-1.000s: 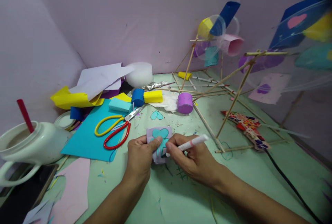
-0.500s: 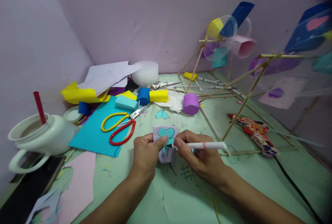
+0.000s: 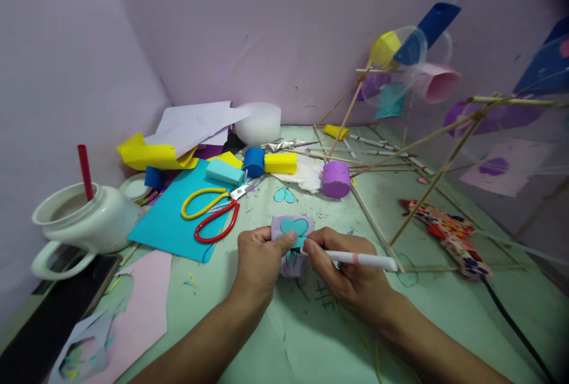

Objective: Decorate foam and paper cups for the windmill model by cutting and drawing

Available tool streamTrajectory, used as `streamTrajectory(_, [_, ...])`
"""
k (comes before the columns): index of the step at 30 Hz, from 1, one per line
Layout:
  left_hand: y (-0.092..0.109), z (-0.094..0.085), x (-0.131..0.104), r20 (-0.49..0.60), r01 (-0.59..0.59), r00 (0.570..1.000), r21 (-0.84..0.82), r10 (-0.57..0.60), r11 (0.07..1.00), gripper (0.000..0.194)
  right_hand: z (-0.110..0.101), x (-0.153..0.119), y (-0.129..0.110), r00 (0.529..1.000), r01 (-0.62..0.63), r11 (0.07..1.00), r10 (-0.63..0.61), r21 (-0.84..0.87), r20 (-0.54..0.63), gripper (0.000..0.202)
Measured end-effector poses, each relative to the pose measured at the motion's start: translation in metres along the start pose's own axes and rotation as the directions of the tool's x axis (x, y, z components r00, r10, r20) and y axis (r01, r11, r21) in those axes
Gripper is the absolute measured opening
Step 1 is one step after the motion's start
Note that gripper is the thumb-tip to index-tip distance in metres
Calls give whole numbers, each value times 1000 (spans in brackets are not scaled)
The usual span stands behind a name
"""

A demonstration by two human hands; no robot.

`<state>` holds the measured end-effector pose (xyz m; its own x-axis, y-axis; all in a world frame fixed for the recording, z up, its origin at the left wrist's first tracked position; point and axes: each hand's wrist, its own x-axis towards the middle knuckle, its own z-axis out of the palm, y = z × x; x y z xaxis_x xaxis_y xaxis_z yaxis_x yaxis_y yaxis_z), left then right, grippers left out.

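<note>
Between thumb and fingers, my left hand (image 3: 260,262) pinches a small lilac paper piece (image 3: 291,269) that bears a teal heart-shaped cutout (image 3: 294,227). My right hand (image 3: 344,262) grips a white marker pen (image 3: 362,258), its dark tip at the teal shape's lower part. Just beyond the hands lies another small teal heart cutout (image 3: 284,195), flat on the green table cover. Scissors (image 3: 222,209) with one yellow and one red handle rest on a blue sheet (image 3: 173,233) left of my hands.
A white cup (image 3: 106,218) holding a red stick stands at left, beside a dark phone (image 3: 57,313). Rolled paper pieces, such as a purple roll (image 3: 336,179), lie behind the hands. At right are a stick frame (image 3: 438,194) and a cloth-wrapped tool (image 3: 447,233) with a black cable.
The whole view has shifted, so everything sits slightly further right. Both hands keep their hold on the paper and the marker; the pen's rear end tips slightly lower.
</note>
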<state>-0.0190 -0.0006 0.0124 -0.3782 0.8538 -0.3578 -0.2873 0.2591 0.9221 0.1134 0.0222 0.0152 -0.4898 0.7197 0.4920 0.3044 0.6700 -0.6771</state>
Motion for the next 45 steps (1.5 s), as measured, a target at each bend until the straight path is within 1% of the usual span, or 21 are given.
streamTrajectory(3, [0, 0, 0, -2, 6, 1000, 9, -6, 1000, 16, 1, 0, -2, 1000, 19, 999, -20, -26, -19, 21])
streamTrajectory(8, [-2, 0, 0, -9, 4, 1000, 22, -4, 1000, 14, 3, -2, -1, 996, 80, 990, -84, -119, -27, 19])
streamTrajectory(11, [-3, 0, 1, -17, -2, 1000, 17, 2, 1000, 14, 4, -3, -1, 996, 86, 986, -90, -144, -27, 22])
streamTrajectory(17, [-2, 0, 0, -21, 2, 1000, 29, -1, 1000, 13, 3, -3, -2, 999, 40, 996, -42, -81, -27, 21])
streamTrajectory(22, [-1, 0, -1, -18, 0, 1000, 21, 0, 1000, 12, 3, -4, -2, 999, 46, 996, -48, -73, -23, 21])
streamTrajectory(27, [-3, 0, 0, -17, -16, 1000, -2, 16, 1000, 11, 3, -4, -3, 999, 44, 997, -44, -62, -10, 23])
streamTrajectory(33, [-5, 0, 1, -12, -6, 1000, -15, 5, 1000, 11, 3, -5, -3, 999, 47, 998, -46, -44, 12, 23])
streamTrajectory(41, [-7, -1, 4, -19, -9, 1000, -5, 9, 1000, 13, 3, -8, -2, 998, 8, 999, -11, 50, 56, 21])
streamTrajectory(43, [-6, -1, 3, -17, -14, 1000, -7, 14, 1000, 14, 2, -7, -3, 999, 1, 998, -4, 62, 45, 22])
streamTrajectory(45, [-6, 0, 3, -10, -12, 1000, -7, 12, 1000, 15, 1, -7, -3, 1000, 10, 998, -11, 67, 10, 22])
